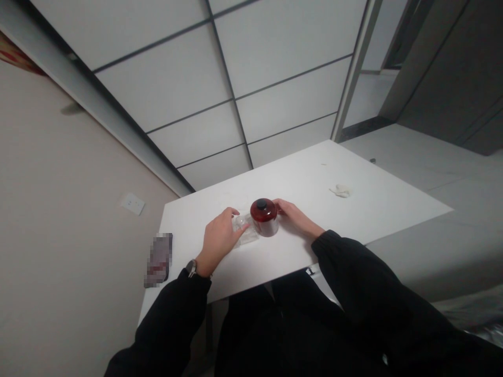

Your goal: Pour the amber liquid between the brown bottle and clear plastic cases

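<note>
A dark red gas canister (264, 215) with a black cap stands upright on the white table (291, 186), its lower part paler. My right hand (293, 213) is against its right side, fingers curled partly behind it and out of sight. Just left of the canister lies a clear plastic packet (247, 235), its contents too faint to make out. My left hand (222, 233) grips the packet's left part, thumb over the top and pointing toward the canister.
A phone-like dark object (159, 260), blurred out, lies at the table's left edge by the wall. A crumpled whitish scrap (342, 191) rests on the right part of the table. Behind the table stand white panelled doors (188, 94); a wall socket (133, 203) is at left.
</note>
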A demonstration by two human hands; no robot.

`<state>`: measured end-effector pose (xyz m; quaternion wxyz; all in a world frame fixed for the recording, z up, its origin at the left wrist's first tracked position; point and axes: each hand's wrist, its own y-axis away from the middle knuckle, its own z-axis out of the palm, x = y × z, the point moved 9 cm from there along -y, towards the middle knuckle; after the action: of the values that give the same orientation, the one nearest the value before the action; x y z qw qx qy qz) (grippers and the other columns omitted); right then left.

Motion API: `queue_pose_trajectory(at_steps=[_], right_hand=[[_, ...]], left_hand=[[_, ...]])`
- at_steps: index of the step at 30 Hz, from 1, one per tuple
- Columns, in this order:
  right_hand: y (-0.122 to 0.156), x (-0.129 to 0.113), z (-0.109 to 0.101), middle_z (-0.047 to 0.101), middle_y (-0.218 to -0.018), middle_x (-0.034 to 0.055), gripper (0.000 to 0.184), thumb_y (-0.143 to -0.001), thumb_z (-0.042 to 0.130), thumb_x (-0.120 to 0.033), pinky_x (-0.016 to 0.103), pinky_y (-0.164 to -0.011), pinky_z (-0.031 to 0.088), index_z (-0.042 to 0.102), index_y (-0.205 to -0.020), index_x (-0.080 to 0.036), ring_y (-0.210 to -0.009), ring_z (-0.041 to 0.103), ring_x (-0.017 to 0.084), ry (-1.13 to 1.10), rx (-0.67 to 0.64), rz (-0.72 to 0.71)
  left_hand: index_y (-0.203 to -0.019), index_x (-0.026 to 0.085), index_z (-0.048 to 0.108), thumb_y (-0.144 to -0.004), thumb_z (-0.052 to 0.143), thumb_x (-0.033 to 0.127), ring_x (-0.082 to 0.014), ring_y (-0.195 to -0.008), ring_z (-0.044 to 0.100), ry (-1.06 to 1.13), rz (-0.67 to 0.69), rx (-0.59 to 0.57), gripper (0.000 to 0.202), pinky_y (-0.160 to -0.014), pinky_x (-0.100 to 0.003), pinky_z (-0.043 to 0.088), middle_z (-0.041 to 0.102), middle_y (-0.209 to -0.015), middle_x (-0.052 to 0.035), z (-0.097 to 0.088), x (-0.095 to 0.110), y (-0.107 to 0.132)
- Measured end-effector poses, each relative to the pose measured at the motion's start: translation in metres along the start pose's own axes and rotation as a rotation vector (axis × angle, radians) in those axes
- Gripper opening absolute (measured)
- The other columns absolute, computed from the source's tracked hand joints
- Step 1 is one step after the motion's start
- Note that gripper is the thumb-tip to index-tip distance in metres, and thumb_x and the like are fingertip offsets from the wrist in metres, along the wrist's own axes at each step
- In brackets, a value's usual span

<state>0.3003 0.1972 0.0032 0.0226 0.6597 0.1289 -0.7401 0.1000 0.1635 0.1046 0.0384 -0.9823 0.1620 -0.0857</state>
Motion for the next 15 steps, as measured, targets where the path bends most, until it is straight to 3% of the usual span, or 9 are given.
queue_pose_trajectory(at_steps=[3, 8, 15], right_hand=[[0.0002, -0.0003, -0.0002, 0.079, -0.115, 0.0095, 0.07, -0.09, 0.053, -0.086, 0.047, -0.111, 0.048, 0.076, -0.106, -0.022, -0.11, 0.069, 0.029, 0.01, 0.002, 0.003], [0.0001, 0.0009, -0.0016, 0.077, -0.115, 0.0103, 0.07, -0.089, 0.054, -0.086, 0.046, -0.108, 0.048, 0.076, -0.105, -0.021, -0.108, 0.067, 0.029, 0.031, 0.009, 0.012], [0.002, -0.0012, -0.0003, 0.077, -0.113, 0.0106, 0.07, -0.091, 0.053, -0.085, 0.045, -0.106, 0.049, 0.076, -0.105, -0.021, -0.107, 0.067, 0.028, 0.025, 0.004, 0.016]], left_hand=[[-0.11, 0.023, 0.066, -0.096, 0.073, 0.048, -0.0318, -0.099, 0.075, -0.017, -0.043, -0.009, 0.03, -0.082, -0.039, 0.056, 0.079, -0.111, -0.0078, 0.0031, -0.0089, -0.0005], [-0.111, 0.024, 0.068, -0.095, 0.073, 0.042, -0.0311, -0.108, 0.073, 0.062, 0.006, -0.032, 0.024, -0.087, -0.038, 0.054, 0.078, -0.118, -0.0056, 0.0041, -0.0075, -0.0021], [-0.103, 0.024, 0.068, -0.095, 0.072, 0.039, -0.0305, -0.109, 0.072, 0.107, 0.039, -0.059, 0.018, -0.089, -0.038, 0.053, 0.077, -0.114, -0.0048, 0.0004, -0.0054, -0.0043]])
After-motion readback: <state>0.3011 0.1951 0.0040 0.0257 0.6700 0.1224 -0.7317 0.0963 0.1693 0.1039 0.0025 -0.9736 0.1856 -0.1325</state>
